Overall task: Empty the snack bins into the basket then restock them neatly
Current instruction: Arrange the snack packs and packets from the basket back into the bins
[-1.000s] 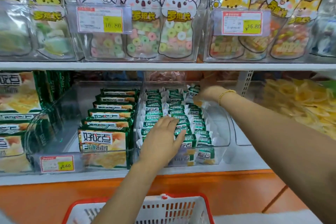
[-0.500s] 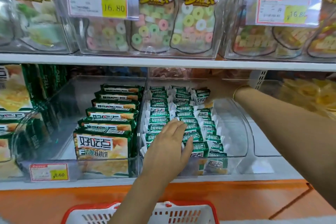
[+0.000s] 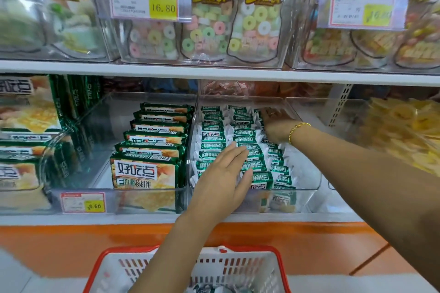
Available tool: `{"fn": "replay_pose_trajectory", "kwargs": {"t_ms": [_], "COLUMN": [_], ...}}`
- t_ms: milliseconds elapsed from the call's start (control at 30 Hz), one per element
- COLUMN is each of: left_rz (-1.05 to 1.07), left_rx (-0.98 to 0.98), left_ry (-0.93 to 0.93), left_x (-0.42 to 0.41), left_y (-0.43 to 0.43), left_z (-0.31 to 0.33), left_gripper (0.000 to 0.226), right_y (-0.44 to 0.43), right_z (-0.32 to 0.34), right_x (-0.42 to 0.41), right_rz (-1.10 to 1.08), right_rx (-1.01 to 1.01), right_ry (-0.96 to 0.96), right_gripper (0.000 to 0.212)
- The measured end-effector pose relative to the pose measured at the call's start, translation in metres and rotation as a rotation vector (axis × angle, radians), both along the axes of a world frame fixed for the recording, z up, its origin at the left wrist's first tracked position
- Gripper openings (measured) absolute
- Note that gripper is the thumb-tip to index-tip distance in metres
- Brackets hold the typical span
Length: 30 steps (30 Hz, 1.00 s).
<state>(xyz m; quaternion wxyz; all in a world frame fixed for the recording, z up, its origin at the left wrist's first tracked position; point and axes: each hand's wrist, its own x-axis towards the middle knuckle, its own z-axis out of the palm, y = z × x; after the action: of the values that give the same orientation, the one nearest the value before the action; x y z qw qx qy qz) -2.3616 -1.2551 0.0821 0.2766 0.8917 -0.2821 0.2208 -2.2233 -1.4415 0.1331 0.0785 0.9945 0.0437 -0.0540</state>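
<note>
A clear plastic bin [image 3: 307, 181] on the lower shelf holds rows of small green and white snack packets [image 3: 214, 137]. My left hand [image 3: 222, 179] lies flat on the front packets, fingers straight. My right hand [image 3: 277, 123] reaches deep into the bin and rests with spread fingers on the packets at the right rear. A second clear bin [image 3: 78, 183] to the left holds larger green cookie packs [image 3: 146, 172] standing in a row. A red and white basket [image 3: 240, 266] sits below, with a few packets showing at its bottom edge.
The white shelf above [image 3: 214, 72] carries clear bins of ring candy bags [image 3: 207, 28] and price tags. Yellow snacks [image 3: 402, 131] fill a bin at the right. More green packs [image 3: 26, 131] stand at the left. An orange panel [image 3: 71, 250] runs below the shelf.
The view has moved closer to the shelf. My right hand has shifted onto the rear right packets. My left hand stays flat on the front rows.
</note>
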Motion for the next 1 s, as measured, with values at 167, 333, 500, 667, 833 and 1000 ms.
{"fn": "replay_pose_trajectory", "kwargs": {"t_ms": [167, 333, 500, 667, 833, 1000], "left_rz": [-0.022, -0.017, 0.052, 0.123, 0.223, 0.352], "left_rx": [-0.259, -0.192, 0.082, 0.176, 0.252, 0.158], "left_ry": [-0.107, 0.053, 0.632, 1.182, 1.315, 1.371], "left_x": [-0.045, -0.087, -0.114, -0.15, -0.171, -0.169], "left_y": [0.02, 0.042, 0.08, 0.118, 0.142, 0.136], "left_z": [-0.023, -0.082, -0.176, -0.245, -0.277, -0.3], "left_gripper": [0.03, 0.034, 0.022, 0.031, 0.058, 0.059], "right_y": [0.017, 0.039, 0.06, 0.062, 0.061, 0.066], "right_z": [0.025, 0.006, -0.1, -0.236, -0.299, -0.314], "right_x": [-0.055, -0.161, -0.236, -0.277, -0.305, -0.31], "right_rz": [0.039, 0.264, 0.205, 0.033, 0.02, 0.021], "right_rx": [0.287, 0.698, 0.81, 0.565, 0.409, 0.382], "right_ry": [-0.159, -0.451, 0.008, 0.592, 0.788, 0.763], "right_gripper": [0.027, 0.03, 0.032, 0.024, 0.05, 0.052]}}
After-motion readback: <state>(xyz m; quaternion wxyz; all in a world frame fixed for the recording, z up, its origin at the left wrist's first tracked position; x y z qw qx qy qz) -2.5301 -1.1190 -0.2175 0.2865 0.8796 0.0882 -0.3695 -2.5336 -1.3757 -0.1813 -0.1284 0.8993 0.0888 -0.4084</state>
